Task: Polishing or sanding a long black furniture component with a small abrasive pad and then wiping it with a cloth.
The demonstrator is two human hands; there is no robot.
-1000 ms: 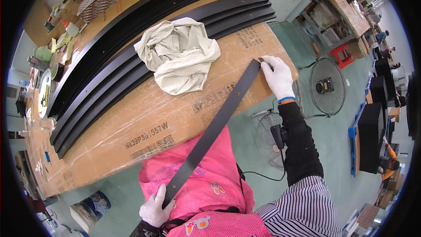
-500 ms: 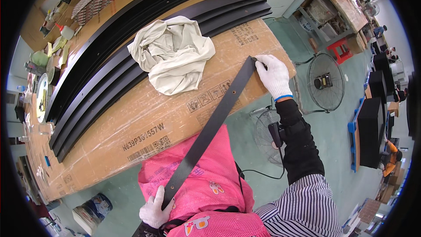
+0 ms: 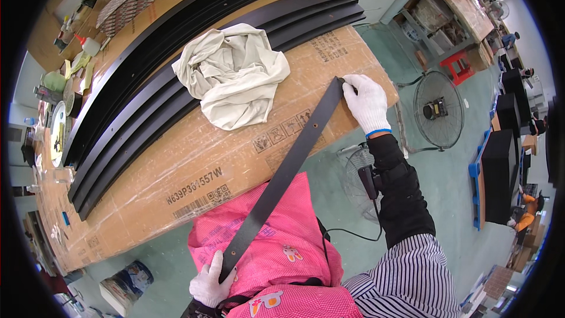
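- Comparing now with a second ago, you have barely moved: the long black strip [image 3: 285, 171] keeps its slant between your hands, and the small shift looks like your head. That suggests a steady hold rather than a carry.
- The strip crosses the near edge of the cardboard-covered table [image 3: 141, 171], its far end above the tabletop towards the right corner, its lower end before your pink apron [image 3: 294, 221]. Whether it touches the table, you cannot tell.
- Your right hand [image 3: 366, 103], gloved in white, reaches out, fingers pinching the far end.
- Your left hand [image 3: 209, 282], also gloved, sits low by the apron, thumb over the lower end; the fingers beneath are hidden, but they appear closed on it.
- Beyond lie a crumpled pale cloth [image 3: 232, 76] and stacked curved black strips [image 3: 318, 9].
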